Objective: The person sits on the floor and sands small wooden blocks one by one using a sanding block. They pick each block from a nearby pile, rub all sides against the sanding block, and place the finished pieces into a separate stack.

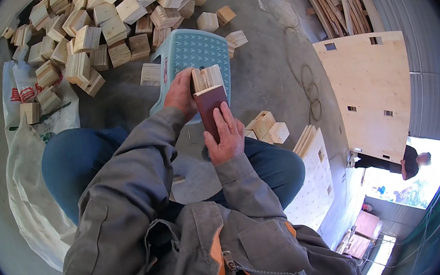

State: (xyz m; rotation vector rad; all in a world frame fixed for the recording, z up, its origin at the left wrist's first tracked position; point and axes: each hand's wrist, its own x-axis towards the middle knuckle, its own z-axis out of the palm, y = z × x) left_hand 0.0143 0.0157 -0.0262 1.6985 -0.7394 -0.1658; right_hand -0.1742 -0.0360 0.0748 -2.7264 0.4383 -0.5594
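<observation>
Between my knees, my left hand (181, 94) grips a pale plywood block (207, 77) from its left side, fingers closed round it. My right hand (225, 134) is closed on a flat, dark red-brown piece (209, 103) that looks like a sanding block. Its fingers lie across the face and the thumb is at the left edge. The far end of this piece meets the near end of the plywood block; the contact faces are hidden. Just beyond both hands stands a light blue plastic stool (199, 50), partly covered by them.
A heap of wooden blocks (110, 30) fills the far left, some on a white woven sack (29, 154). More blocks (268, 127) lie by my right knee, near a plywood sheet (313, 173). At right are a large panel (369, 93), stacked boards (332, 5) and a person (408, 164).
</observation>
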